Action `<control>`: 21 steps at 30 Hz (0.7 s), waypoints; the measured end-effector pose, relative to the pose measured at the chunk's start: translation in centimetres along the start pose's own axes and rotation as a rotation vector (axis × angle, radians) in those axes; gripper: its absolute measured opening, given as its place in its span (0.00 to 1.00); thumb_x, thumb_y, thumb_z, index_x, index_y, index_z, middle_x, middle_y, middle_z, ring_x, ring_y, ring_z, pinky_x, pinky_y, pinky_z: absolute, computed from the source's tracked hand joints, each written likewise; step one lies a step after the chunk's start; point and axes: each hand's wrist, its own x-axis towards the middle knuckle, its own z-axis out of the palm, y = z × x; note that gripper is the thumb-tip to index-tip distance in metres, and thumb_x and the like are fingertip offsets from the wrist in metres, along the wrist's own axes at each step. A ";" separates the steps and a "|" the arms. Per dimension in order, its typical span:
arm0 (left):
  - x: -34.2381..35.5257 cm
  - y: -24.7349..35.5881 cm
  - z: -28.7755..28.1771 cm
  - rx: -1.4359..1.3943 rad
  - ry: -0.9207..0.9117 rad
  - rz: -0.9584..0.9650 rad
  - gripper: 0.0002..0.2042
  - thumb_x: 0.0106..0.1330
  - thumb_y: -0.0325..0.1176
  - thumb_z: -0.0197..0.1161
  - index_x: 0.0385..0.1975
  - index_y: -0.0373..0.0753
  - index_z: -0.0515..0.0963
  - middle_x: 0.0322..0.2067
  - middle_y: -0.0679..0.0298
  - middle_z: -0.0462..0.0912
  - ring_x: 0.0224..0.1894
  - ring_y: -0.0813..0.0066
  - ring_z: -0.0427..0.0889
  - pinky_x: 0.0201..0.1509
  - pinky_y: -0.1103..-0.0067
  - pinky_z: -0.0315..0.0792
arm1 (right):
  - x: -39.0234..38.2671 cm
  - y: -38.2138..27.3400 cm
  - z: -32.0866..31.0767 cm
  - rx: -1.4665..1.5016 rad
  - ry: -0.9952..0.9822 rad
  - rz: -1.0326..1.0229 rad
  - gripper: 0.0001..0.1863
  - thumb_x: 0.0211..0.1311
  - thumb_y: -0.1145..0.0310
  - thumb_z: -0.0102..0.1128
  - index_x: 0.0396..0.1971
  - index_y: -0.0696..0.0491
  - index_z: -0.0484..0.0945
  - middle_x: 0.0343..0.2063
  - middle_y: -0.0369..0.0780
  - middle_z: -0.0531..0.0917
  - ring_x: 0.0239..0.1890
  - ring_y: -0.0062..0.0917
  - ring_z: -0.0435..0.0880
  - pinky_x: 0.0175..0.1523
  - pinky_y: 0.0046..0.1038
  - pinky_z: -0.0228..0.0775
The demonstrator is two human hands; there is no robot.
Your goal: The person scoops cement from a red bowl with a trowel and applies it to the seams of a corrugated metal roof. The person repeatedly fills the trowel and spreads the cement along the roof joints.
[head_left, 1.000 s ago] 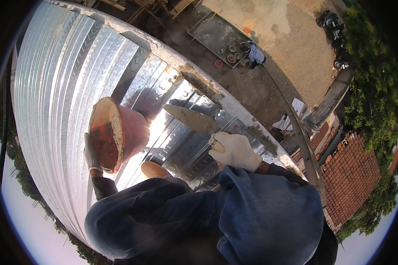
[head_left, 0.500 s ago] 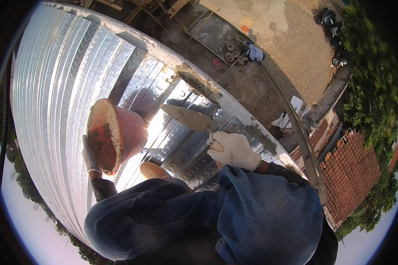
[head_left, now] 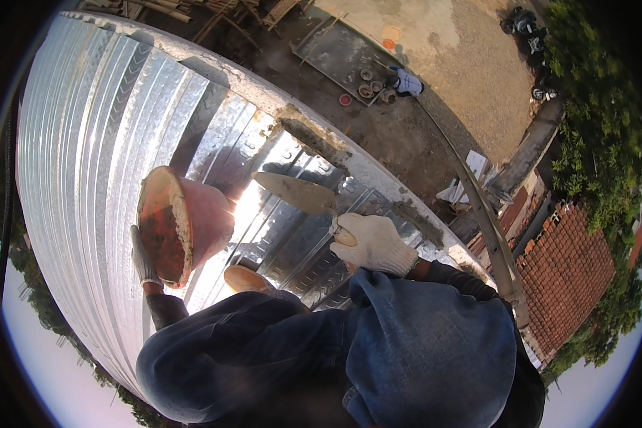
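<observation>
My right hand [head_left: 372,242], in a white knit glove, is closed round the handle of a pointed trowel [head_left: 297,194]. Dried mortar coats its blade, which points left over the shiny metal decking [head_left: 278,239]. At the left, my gloved left hand [head_left: 143,258] grips a red mortar bucket [head_left: 205,227] by its rim. The bucket is tipped, its mouth facing left, and mortar crusts the rim. A little mortar or residue shows on its inner wall. Part of my left hand's fingers is hidden by the bucket.
A concrete edge [head_left: 367,175] with rough mortar patches borders the decking, with a deep drop beyond. Far below, a person [head_left: 408,83] stands by a mixing tray [head_left: 335,53] and several buckets. A long pole or beam [head_left: 488,221] rises at right, near a tiled roof [head_left: 567,278].
The bucket, the trowel and both hands sit slightly further left in the picture, as does the ground below, so the view has shifted a little. Both grips stay the same.
</observation>
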 end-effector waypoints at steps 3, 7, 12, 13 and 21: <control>0.3 0.0 -0.7 0.004 -0.025 -0.011 0.35 0.84 0.60 0.59 0.73 0.32 0.78 0.66 0.58 0.85 0.62 0.66 0.86 0.68 0.70 0.81 | 0.0 0.1 0.1 -0.002 0.005 -0.011 0.20 0.69 0.51 0.68 0.50 0.51 0.85 0.47 0.45 0.90 0.46 0.47 0.92 0.52 0.43 0.84; -0.1 0.1 -0.2 0.023 -0.010 -0.008 0.35 0.84 0.59 0.58 0.74 0.33 0.77 0.67 0.58 0.84 0.64 0.66 0.85 0.70 0.70 0.79 | 0.0 0.2 0.1 -0.014 0.009 -0.013 0.21 0.69 0.51 0.68 0.50 0.51 0.85 0.47 0.45 0.90 0.46 0.46 0.92 0.52 0.43 0.84; -0.4 0.5 0.1 0.003 -0.020 0.005 0.35 0.85 0.59 0.58 0.74 0.33 0.76 0.68 0.58 0.83 0.65 0.65 0.84 0.71 0.68 0.78 | 0.1 0.1 0.0 -0.032 -0.011 -0.005 0.21 0.69 0.51 0.68 0.51 0.51 0.85 0.47 0.45 0.90 0.46 0.46 0.92 0.52 0.43 0.84; -0.5 0.5 0.0 0.012 -0.014 0.002 0.35 0.85 0.59 0.58 0.74 0.33 0.76 0.68 0.58 0.83 0.65 0.65 0.84 0.71 0.68 0.78 | 0.2 0.0 0.0 -0.035 -0.017 -0.001 0.21 0.69 0.51 0.68 0.51 0.51 0.85 0.47 0.45 0.90 0.46 0.46 0.92 0.52 0.43 0.84; -1.3 1.3 1.0 0.022 -0.032 -0.041 0.34 0.88 0.58 0.51 0.79 0.35 0.70 0.75 0.59 0.78 0.74 0.65 0.77 0.78 0.67 0.71 | 0.1 0.0 -0.1 -0.030 -0.024 -0.001 0.21 0.70 0.50 0.67 0.51 0.51 0.85 0.46 0.45 0.90 0.46 0.46 0.92 0.53 0.43 0.84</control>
